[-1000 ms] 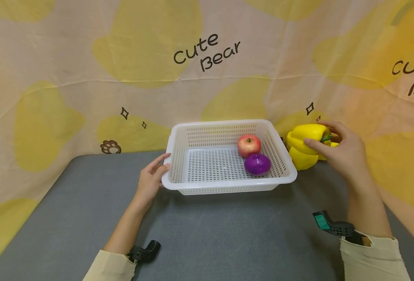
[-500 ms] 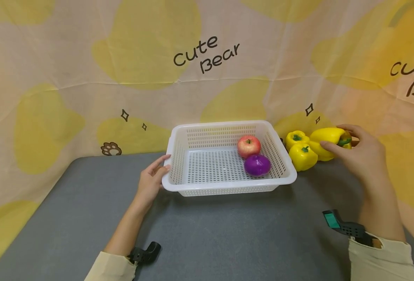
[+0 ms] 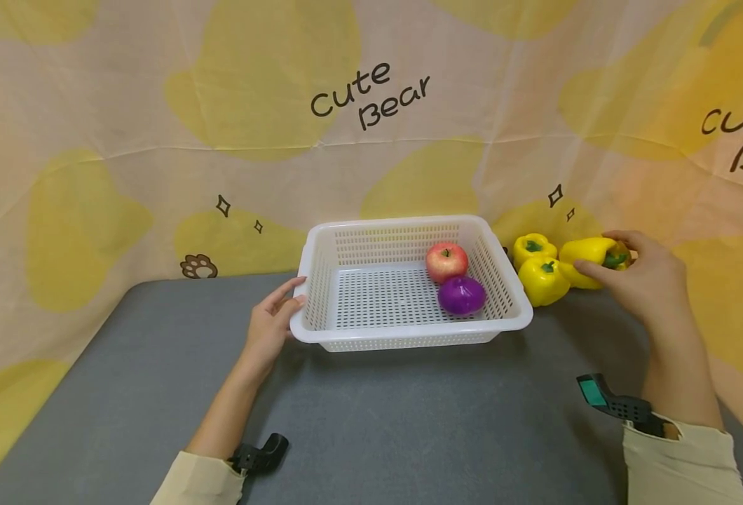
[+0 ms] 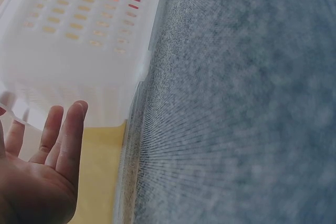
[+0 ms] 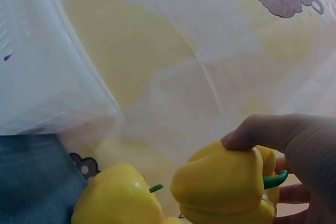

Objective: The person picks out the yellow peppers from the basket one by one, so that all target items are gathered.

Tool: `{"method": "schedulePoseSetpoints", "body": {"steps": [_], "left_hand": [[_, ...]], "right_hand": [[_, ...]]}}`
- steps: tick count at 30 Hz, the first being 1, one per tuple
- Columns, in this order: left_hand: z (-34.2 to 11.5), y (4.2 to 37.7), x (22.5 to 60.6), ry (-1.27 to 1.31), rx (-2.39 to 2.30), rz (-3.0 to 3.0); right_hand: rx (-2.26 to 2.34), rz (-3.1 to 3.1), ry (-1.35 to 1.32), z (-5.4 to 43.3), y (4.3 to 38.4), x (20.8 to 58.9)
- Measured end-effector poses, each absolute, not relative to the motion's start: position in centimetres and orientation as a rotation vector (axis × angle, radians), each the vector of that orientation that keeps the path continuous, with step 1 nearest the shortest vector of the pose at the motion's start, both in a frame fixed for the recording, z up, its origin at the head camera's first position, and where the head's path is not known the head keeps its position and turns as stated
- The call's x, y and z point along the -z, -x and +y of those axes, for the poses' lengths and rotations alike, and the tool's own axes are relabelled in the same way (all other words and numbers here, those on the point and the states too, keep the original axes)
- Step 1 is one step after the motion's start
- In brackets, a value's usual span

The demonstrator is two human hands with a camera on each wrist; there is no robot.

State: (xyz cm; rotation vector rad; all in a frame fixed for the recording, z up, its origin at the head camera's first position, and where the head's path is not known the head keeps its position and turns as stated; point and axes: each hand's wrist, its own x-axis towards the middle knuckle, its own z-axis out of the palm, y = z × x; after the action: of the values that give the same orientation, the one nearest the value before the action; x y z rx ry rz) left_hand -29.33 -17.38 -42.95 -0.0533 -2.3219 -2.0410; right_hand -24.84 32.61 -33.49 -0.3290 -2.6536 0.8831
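Observation:
My right hand (image 3: 645, 277) grips a yellow bell pepper (image 3: 584, 254), thumb on the near side and fingers round the far side by its green stem. In the right wrist view, the thumb presses on top of this pepper (image 5: 223, 182). Two more yellow peppers, one nearer (image 3: 543, 282) and one behind (image 3: 533, 247), sit between it and the basket. At the left end of the white perforated basket (image 3: 403, 336), my left hand (image 3: 269, 324) holds the rim. The left wrist view has its fingers (image 4: 70, 145) against the end wall. Inside the basket are a red apple (image 3: 446, 262) and a purple onion-like vegetable (image 3: 462, 295).
The basket stands on a grey table (image 3: 397, 421), near its back edge. A patterned cloth (image 3: 251, 105) with yellow patches and lettering hangs right behind the table. The yellow peppers are close against the basket's right end.
My right hand has moved right, away from the basket, with the pepper, uncovering the other two. Over the last half second it has shifted slightly down. My left hand and the basket stay in place.

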Motion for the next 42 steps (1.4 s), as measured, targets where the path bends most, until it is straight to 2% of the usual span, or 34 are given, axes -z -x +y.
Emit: {"method": "schedulePoseSetpoints", "body": {"steps": [23,42], "left_hand": [[-17.3,29.4,43.0,0.043,2.046,-2.342],[-17.4,29.6,43.2,0.054,2.043,-2.32]], "right_hand": [[-0.78,-2.849,0.233,34.0,25.6,35.1],[-0.794,-2.853,0.263,33.7,25.9,35.0]]}}
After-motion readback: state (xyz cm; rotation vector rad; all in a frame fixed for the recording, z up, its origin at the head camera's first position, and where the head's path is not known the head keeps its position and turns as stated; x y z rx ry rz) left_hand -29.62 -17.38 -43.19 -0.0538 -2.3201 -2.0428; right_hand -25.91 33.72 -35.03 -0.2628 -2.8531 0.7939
